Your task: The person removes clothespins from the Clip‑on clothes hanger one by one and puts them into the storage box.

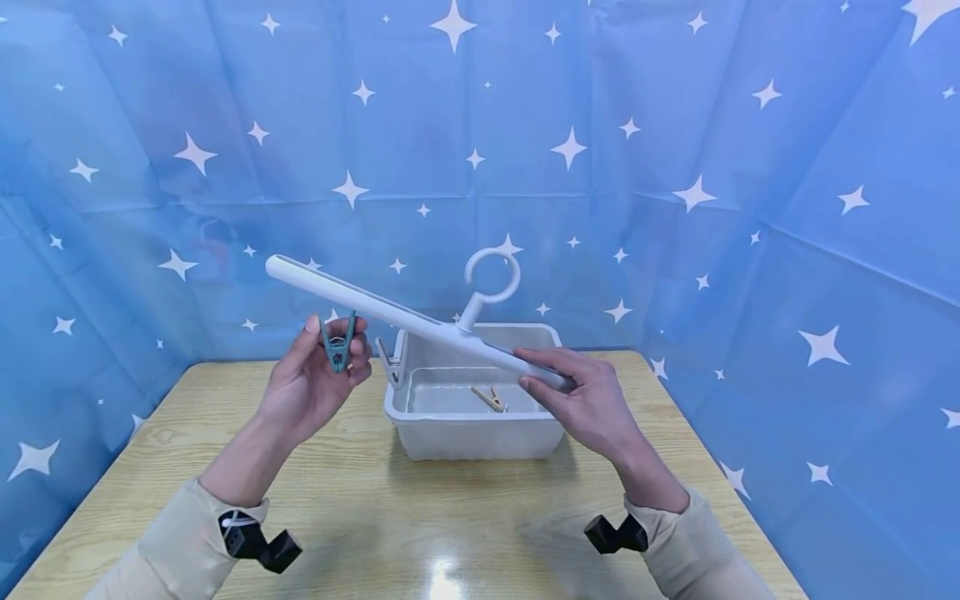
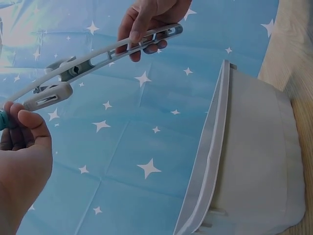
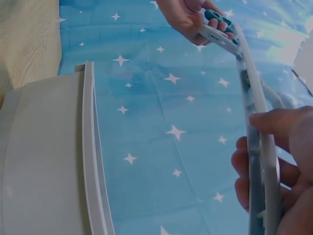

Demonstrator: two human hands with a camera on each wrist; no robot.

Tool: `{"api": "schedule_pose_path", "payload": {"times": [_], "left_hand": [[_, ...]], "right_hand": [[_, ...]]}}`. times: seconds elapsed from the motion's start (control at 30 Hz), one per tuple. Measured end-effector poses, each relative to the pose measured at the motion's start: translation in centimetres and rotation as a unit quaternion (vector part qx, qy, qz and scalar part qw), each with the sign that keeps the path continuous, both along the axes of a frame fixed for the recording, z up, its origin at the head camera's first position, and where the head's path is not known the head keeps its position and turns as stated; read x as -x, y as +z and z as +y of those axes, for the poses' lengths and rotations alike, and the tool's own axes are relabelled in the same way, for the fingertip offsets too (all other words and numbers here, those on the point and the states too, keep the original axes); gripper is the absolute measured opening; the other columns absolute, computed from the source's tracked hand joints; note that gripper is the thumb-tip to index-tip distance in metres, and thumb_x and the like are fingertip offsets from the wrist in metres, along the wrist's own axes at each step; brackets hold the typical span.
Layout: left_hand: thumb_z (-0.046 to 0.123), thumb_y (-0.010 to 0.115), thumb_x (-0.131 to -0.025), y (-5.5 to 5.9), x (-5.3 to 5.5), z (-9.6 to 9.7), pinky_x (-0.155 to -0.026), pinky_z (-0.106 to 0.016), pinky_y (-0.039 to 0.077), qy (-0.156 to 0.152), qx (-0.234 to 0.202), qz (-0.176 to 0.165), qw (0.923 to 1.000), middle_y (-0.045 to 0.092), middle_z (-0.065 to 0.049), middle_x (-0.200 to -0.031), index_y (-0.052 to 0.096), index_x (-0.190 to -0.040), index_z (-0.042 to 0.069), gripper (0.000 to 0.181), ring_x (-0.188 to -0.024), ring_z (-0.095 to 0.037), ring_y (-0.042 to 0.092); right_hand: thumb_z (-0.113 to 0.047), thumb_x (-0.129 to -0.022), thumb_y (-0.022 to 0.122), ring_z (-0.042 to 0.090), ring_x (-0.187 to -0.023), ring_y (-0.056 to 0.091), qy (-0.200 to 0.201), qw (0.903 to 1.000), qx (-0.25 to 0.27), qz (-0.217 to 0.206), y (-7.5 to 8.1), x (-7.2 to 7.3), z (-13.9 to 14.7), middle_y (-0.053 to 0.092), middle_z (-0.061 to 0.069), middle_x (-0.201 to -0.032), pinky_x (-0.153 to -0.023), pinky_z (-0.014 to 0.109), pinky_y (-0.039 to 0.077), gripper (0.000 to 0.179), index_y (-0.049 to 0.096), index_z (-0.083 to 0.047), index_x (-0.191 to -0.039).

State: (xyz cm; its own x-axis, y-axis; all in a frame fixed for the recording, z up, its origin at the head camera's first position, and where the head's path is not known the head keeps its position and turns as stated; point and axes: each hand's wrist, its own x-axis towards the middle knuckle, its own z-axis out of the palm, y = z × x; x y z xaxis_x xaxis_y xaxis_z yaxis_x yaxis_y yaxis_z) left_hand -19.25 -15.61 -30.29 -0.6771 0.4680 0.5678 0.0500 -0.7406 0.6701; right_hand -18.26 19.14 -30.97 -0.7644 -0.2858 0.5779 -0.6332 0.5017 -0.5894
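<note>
My left hand (image 1: 318, 375) pinches a teal clothespin (image 1: 338, 350) between thumb and fingers, just below the left arm of a white plastic hanger (image 1: 360, 302). Whether this clothespin touches the hanger cannot be told. My right hand (image 1: 581, 396) grips the hanger's other end, thumb on one side and fingers curled round the other. The hanger is held in the air, tilted with its left end higher and its ring hook (image 1: 516, 275) upward. A grey clothespin (image 2: 47, 96) hangs from the hanger's underside, close to my left hand.
A light grey plastic basin (image 1: 480, 437) stands on the wooden table (image 1: 442, 517) below the hanger. A tan clothespin (image 1: 489, 400) lies inside it. Blue star-patterned cloth (image 1: 420, 167) hangs behind and at both sides. A wrist camera (image 1: 258, 540) sits on the left sleeve.
</note>
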Motion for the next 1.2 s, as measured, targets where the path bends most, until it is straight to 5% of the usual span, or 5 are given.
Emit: {"api": "schedule_pose_path", "payload": {"times": [0.23, 0.47, 0.73, 1.07, 1.2], "left_hand": [[0.021, 0.033, -0.110, 0.1, -0.3, 0.1, -0.089, -0.022, 0.052, 0.030, -0.026, -0.023, 0.9989, 0.068, -0.007, -0.114, 0.069, -0.114, 0.001, 0.041, -0.097, -0.015, 0.067], [0.019, 0.045, -0.107, 0.2, -0.7, 0.5, -0.081, -0.020, 0.049, 0.151, 0.025, -0.021, 0.9879, 0.068, -0.003, -0.106, 0.076, -0.102, 0.005, 0.035, -0.087, -0.011, 0.064], [0.018, 0.049, -0.106, 0.4, -0.9, 0.7, -0.080, -0.022, 0.046, 0.270, 0.090, -0.013, 0.9586, 0.066, -0.001, -0.103, 0.080, -0.093, 0.013, 0.034, -0.083, -0.012, 0.056], [0.008, 0.053, -0.103, 0.4, -0.9, 1.0, -0.077, -0.025, 0.049, 0.348, 0.093, 0.034, 0.9321, 0.067, 0.002, -0.089, 0.079, -0.103, 0.012, 0.026, -0.082, -0.013, 0.059], [0.002, 0.057, -0.100, 0.4, -0.9, 1.2, -0.073, -0.023, 0.049, 0.408, 0.101, 0.072, 0.9047, 0.064, 0.003, -0.079, 0.079, -0.103, 0.008, 0.023, -0.079, -0.012, 0.059]], "right_hand": [[-0.018, -0.090, 0.075, 0.008, -0.078, 0.063, 0.002, 1.0000, 0.002, -0.004, 0.1, -0.1, 0.0, 0.074, -0.001, -0.115, -0.063, 0.025, 0.050, 0.036, 0.071, -0.024, -0.125], [-0.018, -0.090, 0.076, 0.009, -0.078, 0.062, 0.005, 0.9999, 0.004, -0.009, 0.1, -0.2, 0.0, 0.074, -0.002, -0.112, -0.063, 0.025, 0.049, 0.036, 0.072, -0.024, -0.125], [-0.019, -0.089, 0.076, 0.008, -0.080, 0.062, 0.000, 1.0000, -0.002, 0.003, 0.1, -0.1, 0.0, 0.074, -0.003, -0.115, -0.065, 0.025, 0.049, 0.036, 0.072, -0.025, -0.125], [-0.018, -0.089, 0.077, 0.009, -0.083, 0.064, -0.002, 0.9999, -0.010, 0.006, 0.0, -0.1, 0.0, 0.074, -0.002, -0.114, -0.065, 0.025, 0.050, 0.036, 0.072, -0.025, -0.124], [-0.018, -0.089, 0.077, 0.009, -0.083, 0.063, 0.001, 0.9999, -0.013, 0.009, 0.0, -0.1, 0.1, 0.074, -0.002, -0.113, -0.065, 0.025, 0.050, 0.036, 0.073, -0.024, -0.124]]}}
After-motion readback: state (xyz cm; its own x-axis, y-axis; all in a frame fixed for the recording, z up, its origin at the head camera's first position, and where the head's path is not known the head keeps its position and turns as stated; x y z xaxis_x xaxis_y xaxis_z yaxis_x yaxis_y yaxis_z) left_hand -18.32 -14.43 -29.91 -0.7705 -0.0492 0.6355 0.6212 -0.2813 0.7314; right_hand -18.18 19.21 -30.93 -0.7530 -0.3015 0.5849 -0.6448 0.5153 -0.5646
